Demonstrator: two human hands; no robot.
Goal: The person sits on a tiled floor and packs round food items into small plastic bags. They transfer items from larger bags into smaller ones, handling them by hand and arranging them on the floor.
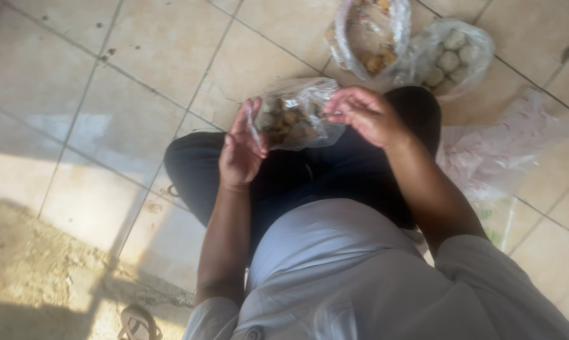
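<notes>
At the far left of the small clear bag [295, 113], low in the frame, a sandal [137, 324] lies on the tiled floor [95, 94], well apart from the bag. Nearer to the bag, the left hand [240, 151] stands with the palm turned toward it; the fingers are mostly straight, and the thumb with the fingertips pinches the left edge of the plastic. The bag itself sits above the person's dark trousers [297, 182], between the two hands, and holds brown and pale food pieces; I cannot tell exactly what they are. Just right of the bag, the right hand [366, 113] is half curled, its fingertips closed on the upper right edge of the plastic.

To handle it well, I judge that both hands should keep the mouth upward and hold the film evenly, because thin plastic slips and the pieces could fall out.

Behind the bag, a second bag with brownish food [369, 34] rests on the floor, and right of it a third bag with round pale balls [451, 53]. Further right, below these, lies a white plastic sheet with red marks [505, 154].
</notes>
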